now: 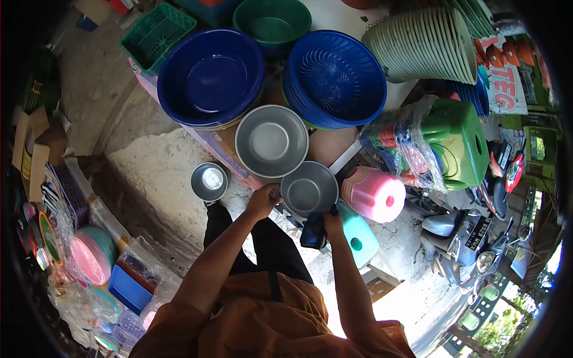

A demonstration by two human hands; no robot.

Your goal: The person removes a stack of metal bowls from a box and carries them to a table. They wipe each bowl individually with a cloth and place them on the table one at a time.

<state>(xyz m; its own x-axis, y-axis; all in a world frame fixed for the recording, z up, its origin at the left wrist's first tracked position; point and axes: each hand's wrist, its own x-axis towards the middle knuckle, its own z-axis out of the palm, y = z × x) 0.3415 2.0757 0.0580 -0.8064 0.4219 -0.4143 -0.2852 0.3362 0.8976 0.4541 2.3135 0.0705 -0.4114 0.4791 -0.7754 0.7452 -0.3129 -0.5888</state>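
Observation:
My left hand is closed at the left side of a small grey metal bowl, its fingertips close to the rim; what they hold is too small to tell. My right hand is wrapped round a dark object just below the same bowl. A larger grey bowl lies up and to the left, beside the small one. Another small metal container is lower left, near my foot.
Blue basins, a blue strainer stack and green basins stand ahead. Pink and turquoise plastic items are at the right, with a wrapped green one and motorcycles beyond. Plastic goods crowd the left.

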